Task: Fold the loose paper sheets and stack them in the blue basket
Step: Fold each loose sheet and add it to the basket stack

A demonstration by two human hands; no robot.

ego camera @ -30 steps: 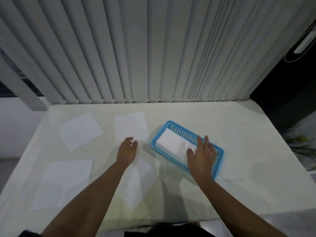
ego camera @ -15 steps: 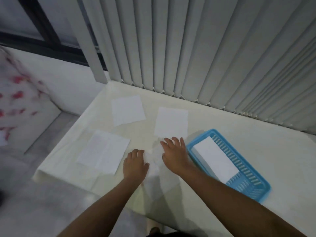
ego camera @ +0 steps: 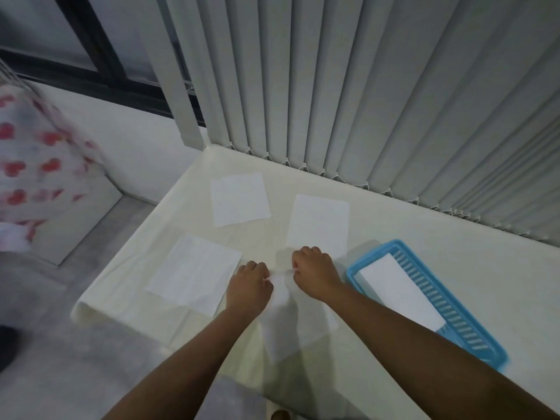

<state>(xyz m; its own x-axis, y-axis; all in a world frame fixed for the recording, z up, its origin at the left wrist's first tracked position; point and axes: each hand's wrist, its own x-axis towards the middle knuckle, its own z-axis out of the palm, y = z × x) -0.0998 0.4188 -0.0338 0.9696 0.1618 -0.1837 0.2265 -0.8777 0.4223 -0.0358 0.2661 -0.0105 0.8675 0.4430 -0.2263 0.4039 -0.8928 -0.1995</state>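
A loose white paper sheet (ego camera: 283,325) lies near the table's front edge between my forearms. My left hand (ego camera: 249,286) and my right hand (ego camera: 315,272) both pinch its far edge with curled fingers. The blue basket (ego camera: 472,338) sits to the right with a folded white sheet (ego camera: 400,289) inside. Three more flat sheets lie on the table: one at the left (ego camera: 194,272), one at the far left (ego camera: 239,199) and one just beyond my right hand (ego camera: 318,224).
The cream table (ego camera: 409,237) ends at vertical blinds (ego camera: 348,86) at the back. Its left edge drops to a grey floor (ego camera: 75,344). A white cloth with red hearts (ego camera: 33,165) hangs at the far left.
Both hands went from lying flat on the near sheet to curling and pinching its far edge. The right hand came over from the basket a second ago. The view swung left.
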